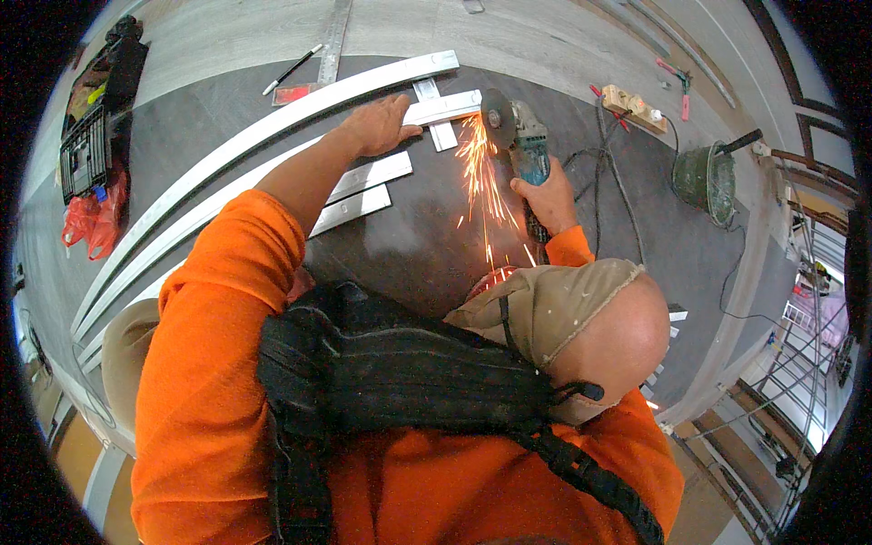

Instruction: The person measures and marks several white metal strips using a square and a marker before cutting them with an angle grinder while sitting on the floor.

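My right hand [551, 198] is wrapped round the body of a teal and grey angle grinder [532, 156]. Its cutting disc [496, 120] meets the right end of a long white metal profile [445, 108], and orange sparks [478, 168] stream down toward me. With fingers and thumb on either side, my left hand [383, 125] grips this same profile a little left of the cut. Under the profile, a short metal piece [443, 138] lies crosswise. Beyond it runs another long profile [363, 84], while two more profile ends [372, 174] lie nearer to me.
A metal square [333, 50] and a marker [292, 69] lie at the far side. To the right are a power strip [636, 109], pliers [683, 86], black cable [627, 204] and a green bucket [707, 186]. A black toolbox [86, 154] and red bag [107, 216] stand left.
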{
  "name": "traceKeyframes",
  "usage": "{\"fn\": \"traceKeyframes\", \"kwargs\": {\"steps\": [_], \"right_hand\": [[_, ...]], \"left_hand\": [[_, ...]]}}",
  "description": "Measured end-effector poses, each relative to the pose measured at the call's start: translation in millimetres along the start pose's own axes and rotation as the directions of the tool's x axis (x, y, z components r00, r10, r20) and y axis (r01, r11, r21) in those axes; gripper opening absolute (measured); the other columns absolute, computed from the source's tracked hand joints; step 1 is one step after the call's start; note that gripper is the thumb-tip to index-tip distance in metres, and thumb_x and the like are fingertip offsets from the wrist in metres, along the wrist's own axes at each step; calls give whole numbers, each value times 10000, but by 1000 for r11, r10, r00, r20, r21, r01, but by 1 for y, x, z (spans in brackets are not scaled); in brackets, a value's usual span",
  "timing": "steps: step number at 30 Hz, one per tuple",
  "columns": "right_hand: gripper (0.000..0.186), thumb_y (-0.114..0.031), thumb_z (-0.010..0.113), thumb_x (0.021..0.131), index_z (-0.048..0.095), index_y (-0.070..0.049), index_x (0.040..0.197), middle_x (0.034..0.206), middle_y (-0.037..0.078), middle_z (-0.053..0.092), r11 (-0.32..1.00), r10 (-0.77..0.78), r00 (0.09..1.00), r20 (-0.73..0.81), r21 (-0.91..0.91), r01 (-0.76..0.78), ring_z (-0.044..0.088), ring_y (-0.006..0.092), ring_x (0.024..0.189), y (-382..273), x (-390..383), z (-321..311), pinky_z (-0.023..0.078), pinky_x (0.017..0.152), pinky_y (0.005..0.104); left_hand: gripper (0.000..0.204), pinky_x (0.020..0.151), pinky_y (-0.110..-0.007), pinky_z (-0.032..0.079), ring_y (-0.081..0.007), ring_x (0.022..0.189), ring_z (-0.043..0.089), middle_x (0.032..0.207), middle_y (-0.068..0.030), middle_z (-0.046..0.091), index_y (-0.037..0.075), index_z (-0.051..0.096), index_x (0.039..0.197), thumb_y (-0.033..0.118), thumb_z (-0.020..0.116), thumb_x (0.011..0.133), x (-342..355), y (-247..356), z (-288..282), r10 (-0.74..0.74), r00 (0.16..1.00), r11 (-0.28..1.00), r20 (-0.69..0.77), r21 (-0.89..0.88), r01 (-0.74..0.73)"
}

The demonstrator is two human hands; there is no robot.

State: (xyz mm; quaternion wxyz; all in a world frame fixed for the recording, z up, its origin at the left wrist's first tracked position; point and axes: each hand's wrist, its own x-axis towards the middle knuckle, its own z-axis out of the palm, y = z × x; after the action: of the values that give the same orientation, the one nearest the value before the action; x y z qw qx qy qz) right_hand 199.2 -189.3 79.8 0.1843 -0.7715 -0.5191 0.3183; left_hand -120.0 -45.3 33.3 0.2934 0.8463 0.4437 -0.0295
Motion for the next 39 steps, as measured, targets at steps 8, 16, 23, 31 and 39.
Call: {"fn": "traceKeyframes", "kwargs": {"steps": [8,16,23,31,39], "right_hand": [[622,-334,790,722,561,32,1170,1082,254,672,999,-8,1000,24,-32,9,668,397,1016,0,2,-1,516,871,461],[630,-249,799,720,566,25,1238,1112,196,672,996,-75,996,-40,-48,73,647,331,1021,2,5,6,497,900,407],[695,-288,811,721,536,-1,1291,1128,201,670,998,39,993,108,-59,-33,649,331,1040,-24,4,-7,496,931,407],[802,-308,803,718,449,-30,1382,1209,255,628,990,11,1000,7,-141,-10,620,395,1118,-18,14,2,484,963,454],[814,-276,804,723,439,-16,1402,1160,240,648,991,-26,999,-39,-129,21,639,386,1084,-20,11,3,487,955,438]], "left_hand": [[582,995,-498,471,-432,1214,560,1284,-270,572,-23,482,1231,498,545,981,-2,1,0,-5,1000,1000,-5,14,5],[488,954,-495,474,-438,1158,579,1209,-281,593,-32,497,1176,390,620,962,-3,1,1,29,998,999,-59,-35,-31],[497,974,-486,470,-424,1176,575,1237,-276,590,-27,503,1177,407,614,962,0,2,-2,6,1000,999,-4,-52,-6],[547,1008,-489,456,-431,1212,556,1253,-273,588,-21,478,1232,447,584,970,0,5,-5,-60,997,998,47,-21,61],[507,999,-481,464,-424,1201,563,1254,-276,587,-32,497,1181,412,605,962,-1,0,-1,37,999,998,-26,-51,-38]]}}
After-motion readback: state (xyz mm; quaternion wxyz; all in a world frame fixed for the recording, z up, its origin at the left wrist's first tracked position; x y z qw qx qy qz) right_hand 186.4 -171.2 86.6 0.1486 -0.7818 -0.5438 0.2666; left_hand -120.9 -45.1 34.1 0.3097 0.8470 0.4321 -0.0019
